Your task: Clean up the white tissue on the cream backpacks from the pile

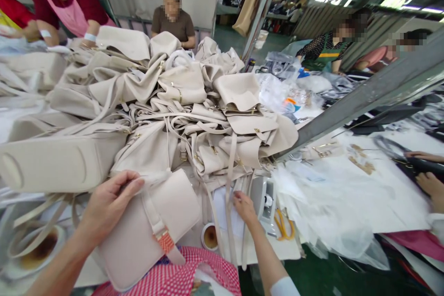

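Observation:
My left hand [116, 194] is closed on the top edge of a pale beige handbag [132, 245], thumb on the near side. The handbag tilts over my lap. Down its front flap runs a strap [151, 210], with an orange-red patterned wrapping [165, 242] around its lower part. My right hand [244, 206] reaches over a white sheet [222, 208] beside a hanging beige strap [230, 194]. Its fingers are bent together at the sheet; what they pinch, if anything, is too small to tell. A small cup [210, 237] of brown liquid stands between my hands.
A large heap of beige bags [180, 88] fills the table ahead. Yellow-handled scissors [284, 225] and a grey-white device [266, 201] lie right of my right hand. Clear plastic bags [322, 199] cover the right side. A metal post [347, 97] slants across. Co-workers sit around.

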### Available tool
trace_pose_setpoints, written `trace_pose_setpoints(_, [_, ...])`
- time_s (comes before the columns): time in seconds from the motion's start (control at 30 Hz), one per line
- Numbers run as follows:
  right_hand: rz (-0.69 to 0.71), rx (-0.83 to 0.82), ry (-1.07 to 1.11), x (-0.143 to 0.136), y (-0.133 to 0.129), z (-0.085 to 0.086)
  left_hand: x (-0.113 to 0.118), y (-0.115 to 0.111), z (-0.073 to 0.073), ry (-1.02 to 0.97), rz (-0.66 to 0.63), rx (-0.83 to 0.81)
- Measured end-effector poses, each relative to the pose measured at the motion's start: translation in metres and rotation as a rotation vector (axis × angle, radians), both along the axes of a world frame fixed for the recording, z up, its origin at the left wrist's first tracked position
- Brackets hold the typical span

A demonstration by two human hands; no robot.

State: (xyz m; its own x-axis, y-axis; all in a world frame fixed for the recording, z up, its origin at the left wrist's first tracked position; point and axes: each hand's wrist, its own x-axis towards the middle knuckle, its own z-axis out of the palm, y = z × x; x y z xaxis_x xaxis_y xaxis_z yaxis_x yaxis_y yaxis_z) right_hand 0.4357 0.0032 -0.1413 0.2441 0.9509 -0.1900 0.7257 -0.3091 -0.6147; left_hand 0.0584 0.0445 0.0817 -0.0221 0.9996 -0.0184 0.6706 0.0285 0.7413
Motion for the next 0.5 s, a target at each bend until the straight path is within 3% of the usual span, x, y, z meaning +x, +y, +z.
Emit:
trace_pose_setpoints(0.13, [0.050,0.006,-0.089,0.026,0.030,0.023,0.001,0.000,0.000,0.014,0.011,0.008])
trace_pose_setpoints(0.3, [-0.071,-0.074,-0.268,0.095,0.081,0.051,0.002,-0.003,0.000,0.018,0.024,0.012])
trace_pose_setpoints(0.5, [-0.182,-0.277,-0.374,0.159,0.127,0.044,0.001,-0.008,0.002,0.086,0.035,-0.016])
